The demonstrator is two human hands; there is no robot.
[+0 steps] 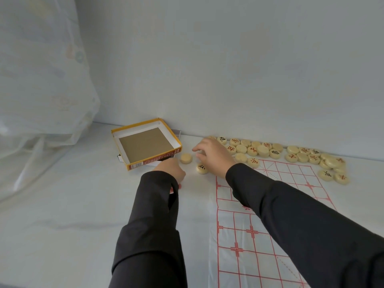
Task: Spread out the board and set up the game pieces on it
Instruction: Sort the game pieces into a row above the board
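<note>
The xiangqi board (245, 256), a thin sheet with a red grid, is spread on the right of the white surface (72, 204). Its long axis runs from the near edge toward the wall (228, 69), leaning slightly right. Open room is left to its left. The wooden pieces (262, 150) are heaped along the wall, past the board's far edge. Two lie apart: a blank piece (186, 158) beside the open cardboard box (145, 145), and a black-marked piece (202, 168). The right hand (212, 154) is arched over the heap's left end and the left hand (171, 170) is curled. Whether either pinches anything cannot be told. Pale netting (41, 80) hangs at the left.
</note>
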